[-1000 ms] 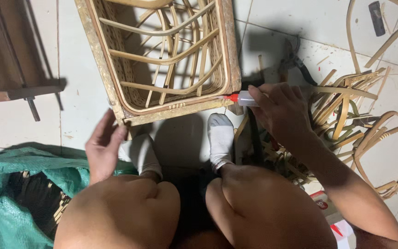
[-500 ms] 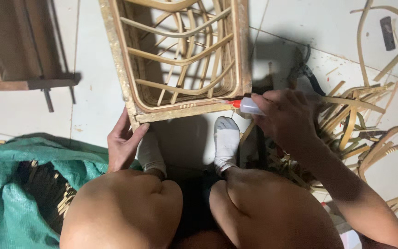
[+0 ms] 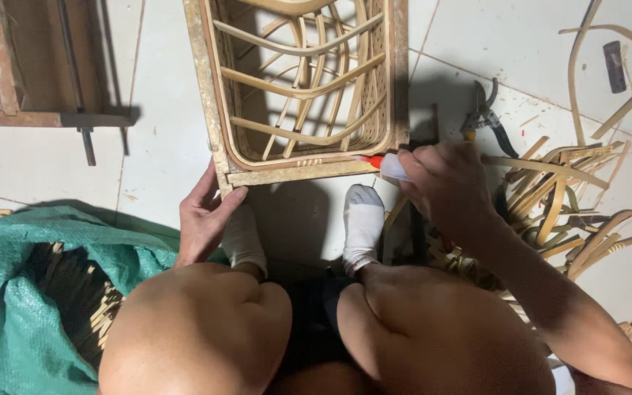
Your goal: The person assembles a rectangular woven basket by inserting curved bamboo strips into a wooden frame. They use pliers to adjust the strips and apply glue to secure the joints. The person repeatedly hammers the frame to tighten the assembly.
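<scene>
A rectangular rattan basket frame (image 3: 213, 124) stands on the tiled floor in front of my knees. My left hand (image 3: 202, 219) grips its near left corner, thumb on the bottom rail. My right hand (image 3: 448, 186) is closed around a small white squeeze bottle with a red nozzle (image 3: 382, 165). The nozzle tip touches the near right corner of the frame. My two feet in white socks (image 3: 362, 227) rest just below the frame.
A green woven sack (image 3: 9, 292) with thin cane strips lies at the lower left. Curved rattan pieces (image 3: 572, 205) are piled to the right, with black pruning shears (image 3: 484, 117) above them. A wooden frame (image 3: 31, 80) sits at the upper left.
My left hand has risen from beside my knee and taken hold of the frame's near left corner. The bottle's nozzle stays at the near right corner.
</scene>
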